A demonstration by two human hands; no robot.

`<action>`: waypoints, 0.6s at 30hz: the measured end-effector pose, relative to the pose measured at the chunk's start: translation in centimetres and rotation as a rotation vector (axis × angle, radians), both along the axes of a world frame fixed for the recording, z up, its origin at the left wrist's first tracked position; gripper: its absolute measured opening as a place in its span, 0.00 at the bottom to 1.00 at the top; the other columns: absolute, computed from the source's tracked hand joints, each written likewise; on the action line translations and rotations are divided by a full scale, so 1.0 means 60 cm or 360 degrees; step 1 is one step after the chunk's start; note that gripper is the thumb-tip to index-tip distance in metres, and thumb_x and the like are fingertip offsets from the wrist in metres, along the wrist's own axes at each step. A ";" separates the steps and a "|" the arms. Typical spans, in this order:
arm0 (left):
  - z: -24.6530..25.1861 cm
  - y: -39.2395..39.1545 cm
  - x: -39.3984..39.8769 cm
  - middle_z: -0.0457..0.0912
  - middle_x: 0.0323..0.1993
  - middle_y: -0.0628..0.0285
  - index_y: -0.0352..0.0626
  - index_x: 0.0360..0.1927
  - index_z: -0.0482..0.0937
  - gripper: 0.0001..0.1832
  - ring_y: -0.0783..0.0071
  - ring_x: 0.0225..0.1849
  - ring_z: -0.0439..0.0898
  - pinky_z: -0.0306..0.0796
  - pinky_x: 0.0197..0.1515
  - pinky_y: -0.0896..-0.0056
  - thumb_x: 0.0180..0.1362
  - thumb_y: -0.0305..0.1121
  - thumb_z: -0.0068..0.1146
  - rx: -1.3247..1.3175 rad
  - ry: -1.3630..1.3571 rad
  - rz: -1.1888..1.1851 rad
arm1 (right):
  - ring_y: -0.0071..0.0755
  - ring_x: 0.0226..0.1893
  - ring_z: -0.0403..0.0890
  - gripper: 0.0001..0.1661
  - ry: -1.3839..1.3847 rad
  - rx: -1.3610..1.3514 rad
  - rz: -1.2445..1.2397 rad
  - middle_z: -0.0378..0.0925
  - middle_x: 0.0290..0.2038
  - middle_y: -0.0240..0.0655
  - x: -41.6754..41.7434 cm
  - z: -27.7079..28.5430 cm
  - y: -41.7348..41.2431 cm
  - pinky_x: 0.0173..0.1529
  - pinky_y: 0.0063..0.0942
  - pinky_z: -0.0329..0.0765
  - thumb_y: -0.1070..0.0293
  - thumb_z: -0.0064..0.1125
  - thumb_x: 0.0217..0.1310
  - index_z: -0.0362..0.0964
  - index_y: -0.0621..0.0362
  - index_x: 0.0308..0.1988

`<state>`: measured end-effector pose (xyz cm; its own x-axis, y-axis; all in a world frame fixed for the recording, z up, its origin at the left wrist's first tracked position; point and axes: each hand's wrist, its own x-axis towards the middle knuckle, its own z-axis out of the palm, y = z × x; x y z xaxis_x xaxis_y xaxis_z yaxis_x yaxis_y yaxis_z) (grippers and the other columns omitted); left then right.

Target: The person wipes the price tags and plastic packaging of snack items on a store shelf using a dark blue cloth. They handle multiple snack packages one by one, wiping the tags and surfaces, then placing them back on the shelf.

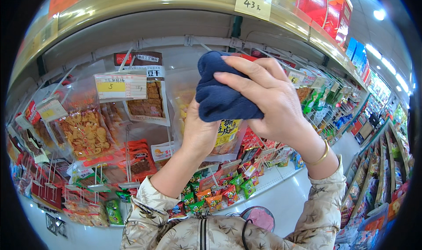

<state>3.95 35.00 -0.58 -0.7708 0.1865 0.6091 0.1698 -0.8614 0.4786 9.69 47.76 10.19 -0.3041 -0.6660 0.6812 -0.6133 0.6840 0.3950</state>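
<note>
A bunched dark blue cloth (224,95) is between my two raised hands, before the hanging snack packets. My right hand (273,95) grips it from the right, its fingers spread across the cloth's top and front. Beneath and to the left, my left hand (201,131) is against the cloth; its fingers are hidden behind the cloth. Partly covered by the hands hangs a clear snack packet with a yellow label (227,138). To the left are a packet of dried tofu (146,101) and a price tag (121,86) on its hook.
A shelf edge with a price card (253,4) runs overhead. Metal hooks holding packets (85,131) project at left. Small snack bags (214,200) lie on the bottom shelf. A round container with pink cloth (258,218) stands on the floor, and another shelf rack (372,171) is at right.
</note>
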 end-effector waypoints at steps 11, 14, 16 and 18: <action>0.005 0.002 -0.009 0.79 0.49 0.63 0.42 0.53 0.71 0.13 0.74 0.52 0.78 0.71 0.53 0.73 0.69 0.35 0.46 -0.0113 0.0033 0.0188 | 0.39 0.37 0.80 0.28 0.0217 -0.0111 0.0193 0.81 0.39 0.40 0.022 0.045 0.040 0.45 0.30 0.75 0.80 0.59 0.29 0.78 0.59 0.41; 0.014 0.009 -0.006 0.79 0.47 0.63 0.42 0.53 0.71 0.13 0.72 0.51 0.79 0.72 0.55 0.67 0.68 0.33 0.48 -0.0158 0.0006 0.0242 | 0.24 0.41 0.79 0.22 -0.0034 -0.1051 0.0369 0.81 0.42 0.36 0.023 0.039 0.048 0.45 0.23 0.75 0.81 0.63 0.36 0.77 0.64 0.39; 0.019 0.007 -0.004 0.79 0.45 0.62 0.41 0.53 0.71 0.13 0.72 0.52 0.78 0.71 0.57 0.65 0.67 0.32 0.49 -0.0196 0.0016 0.0304 | 0.30 0.40 0.80 0.22 0.0149 -0.0885 0.0172 0.81 0.40 0.36 0.030 0.049 0.043 0.45 0.26 0.75 0.80 0.65 0.36 0.76 0.64 0.39; 0.018 0.003 -0.002 0.79 0.46 0.61 0.41 0.53 0.71 0.12 0.72 0.53 0.77 0.71 0.57 0.65 0.68 0.30 0.47 -0.0213 0.0050 0.0329 | 0.37 0.40 0.80 0.22 0.0414 -0.0543 0.0030 0.80 0.38 0.38 0.030 0.057 0.040 0.46 0.30 0.75 0.79 0.66 0.35 0.76 0.63 0.39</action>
<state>3.82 35.15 0.52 -0.7819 0.1072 0.6141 0.3528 -0.7361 0.5777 11.48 50.18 13.59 -0.0830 -0.3931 0.9157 -0.5369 0.7918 0.2912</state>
